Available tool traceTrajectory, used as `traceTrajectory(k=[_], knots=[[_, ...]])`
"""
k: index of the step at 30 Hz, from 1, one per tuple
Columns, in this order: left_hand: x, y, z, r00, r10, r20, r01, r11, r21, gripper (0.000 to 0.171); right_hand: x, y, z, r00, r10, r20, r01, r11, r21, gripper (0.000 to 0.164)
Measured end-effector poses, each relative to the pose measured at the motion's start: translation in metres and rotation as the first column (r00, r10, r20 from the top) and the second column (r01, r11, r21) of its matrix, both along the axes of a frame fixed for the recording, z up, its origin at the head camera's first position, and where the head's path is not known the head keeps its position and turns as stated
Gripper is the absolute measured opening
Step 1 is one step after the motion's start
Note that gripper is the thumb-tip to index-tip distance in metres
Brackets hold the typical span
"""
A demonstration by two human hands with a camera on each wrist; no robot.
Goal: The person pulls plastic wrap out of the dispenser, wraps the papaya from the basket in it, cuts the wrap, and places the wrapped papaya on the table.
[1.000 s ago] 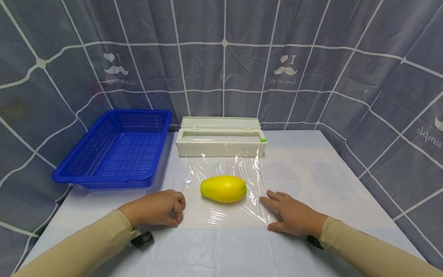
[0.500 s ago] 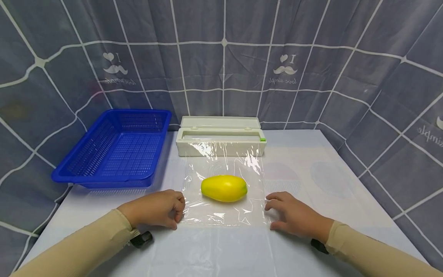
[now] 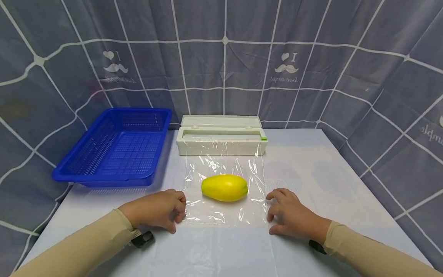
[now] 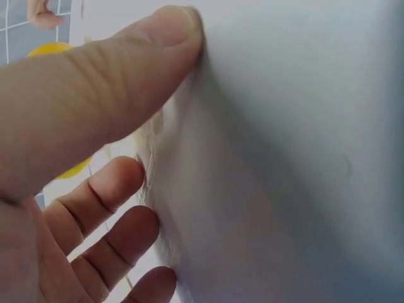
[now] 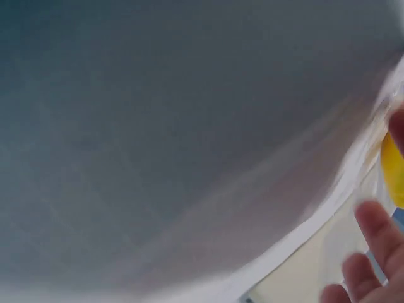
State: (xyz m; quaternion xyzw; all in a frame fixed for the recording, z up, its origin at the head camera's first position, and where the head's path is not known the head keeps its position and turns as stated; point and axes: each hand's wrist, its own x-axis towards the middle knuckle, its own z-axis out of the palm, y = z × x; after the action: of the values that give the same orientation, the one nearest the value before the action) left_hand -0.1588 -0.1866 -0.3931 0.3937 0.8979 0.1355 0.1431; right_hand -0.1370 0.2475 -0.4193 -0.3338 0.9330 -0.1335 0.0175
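A yellow papaya with greenish ends lies on its side on a clear sheet of cling film. The film runs flat over the table from the white dispenser box behind it. My left hand rests at the film's left edge, its fingers bent loosely. In the left wrist view, thumb and fingers are apart with nothing pinched between them. By the right edge of the film is my right hand, fingers spread and slightly curved, holding nothing. The right wrist view shows part of the papaya beyond the fingertips.
A blue plastic basket stands at the back left of the white-covered table. The dispenser's lid is raised, and a green slider sits at its right end. A grey checked curtain hangs behind.
My right hand has drawn off the film's right edge, slightly outward, and its fingers have curved a little. The left thumb has shifted slightly down and away from the film. The papaya stays put.
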Motion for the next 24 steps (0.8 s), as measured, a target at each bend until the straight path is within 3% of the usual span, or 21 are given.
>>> traceTrajectory(k=[4, 12, 17, 24], knots=[[0.0004, -0.001, 0.0003, 1.0, -0.008, -0.001, 0.008, 1.0, 0.005, 0.028, -0.0009, 0.0014, 0.0015, 0.998, 0.047, 0.041, -0.048, 0.999, 0.011, 0.019], [0.0004, -0.0017, -0.0015, 0.999, -0.032, -0.039, 0.032, 0.999, -0.008, 0.025, -0.0023, -0.0001, 0.0027, 0.994, 0.106, -0.024, -0.104, 0.993, 0.054, 0.013], [0.0004, -0.0011, -0.0021, 0.997, -0.028, -0.077, 0.027, 1.0, -0.015, 0.027, -0.0014, -0.0018, 0.0017, 0.993, 0.104, -0.047, -0.1, 0.992, 0.07, 0.014], [0.0016, -0.0009, -0.0034, 0.999, -0.006, -0.052, 0.007, 1.0, 0.006, 0.028, -0.0029, -0.0022, 0.0017, 0.996, 0.089, 0.002, -0.089, 0.993, 0.077, 0.019]])
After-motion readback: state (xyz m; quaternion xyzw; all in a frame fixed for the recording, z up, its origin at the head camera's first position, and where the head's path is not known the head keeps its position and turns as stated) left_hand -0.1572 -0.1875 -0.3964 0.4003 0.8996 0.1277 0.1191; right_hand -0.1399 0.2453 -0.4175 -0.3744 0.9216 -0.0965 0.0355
